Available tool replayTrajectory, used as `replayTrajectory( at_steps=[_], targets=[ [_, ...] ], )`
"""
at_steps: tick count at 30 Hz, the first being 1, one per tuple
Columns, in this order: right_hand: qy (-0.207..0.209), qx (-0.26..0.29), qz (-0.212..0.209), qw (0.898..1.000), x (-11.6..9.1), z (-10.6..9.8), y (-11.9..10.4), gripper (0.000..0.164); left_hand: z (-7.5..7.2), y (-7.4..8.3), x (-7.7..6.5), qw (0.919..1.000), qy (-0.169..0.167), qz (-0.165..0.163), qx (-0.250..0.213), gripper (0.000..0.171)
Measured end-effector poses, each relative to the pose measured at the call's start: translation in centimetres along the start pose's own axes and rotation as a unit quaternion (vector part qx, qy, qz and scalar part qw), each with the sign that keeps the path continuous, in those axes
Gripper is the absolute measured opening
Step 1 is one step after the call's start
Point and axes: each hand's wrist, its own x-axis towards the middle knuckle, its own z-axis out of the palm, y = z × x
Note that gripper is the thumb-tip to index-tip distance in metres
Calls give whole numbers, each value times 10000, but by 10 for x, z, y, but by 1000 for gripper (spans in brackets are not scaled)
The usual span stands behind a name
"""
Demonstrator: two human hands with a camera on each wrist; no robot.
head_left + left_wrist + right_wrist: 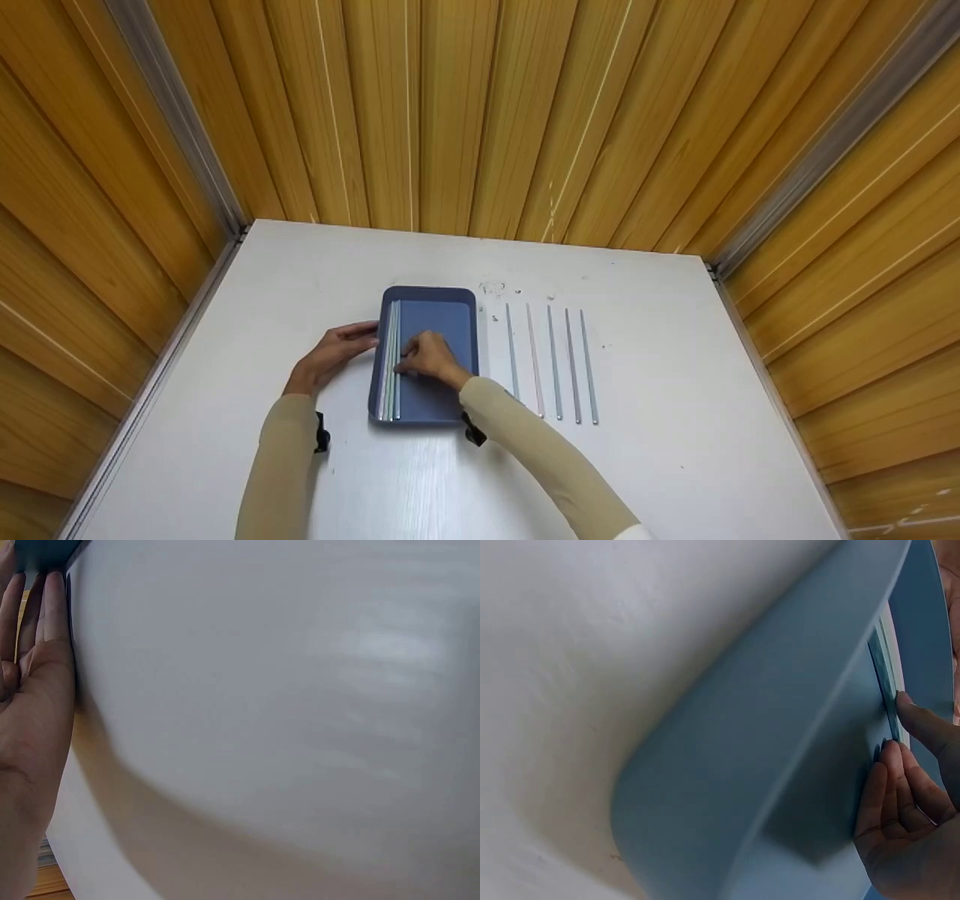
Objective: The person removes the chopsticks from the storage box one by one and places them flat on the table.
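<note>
A blue rectangular tray (pixel 442 315) lies on the white table, with several thin pastel sticks side by side along its left wall. My right hand (pixel 431 356) reaches inside and pinches the pale blue stick (pixel 398 397) on the right of that row. In the right wrist view, the thumb and fingertips of the right hand (pixel 907 817) meet at the stick (pixel 883 671), low in the tray. Outside the tray, my left hand (pixel 334 352) touches its left wall with fingers stretched out. The left wrist view shows these straight fingers (pixel 54 607) reaching the tray's side (pixel 45 553).
Right of the tray, several more sticks lie spaced apart on the table, among them a pink one (pixel 534 352) and a pale blue one (pixel 589 367). Small dark marks (pixel 493 288) dot the tabletop. Wood-patterned walls (pixel 450 112) enclose the table's back and sides.
</note>
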Motion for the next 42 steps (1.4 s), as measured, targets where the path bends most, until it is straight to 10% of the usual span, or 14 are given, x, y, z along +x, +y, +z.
replayTrajectory(
  at_steps=[16,30,42],
  targets=[
    [375,29,686,9969,-2,-3,-3,9,2,0,5,9998,113,-133,-23,60],
    [206,580,792,9950,-11,-24,8,40,-2,-2,3,9999,75,-83,-130,59],
    [348,499,326,9976,-18,-39,18,11,-2,-2,3,9999,53,34,-81,59]
  ],
)
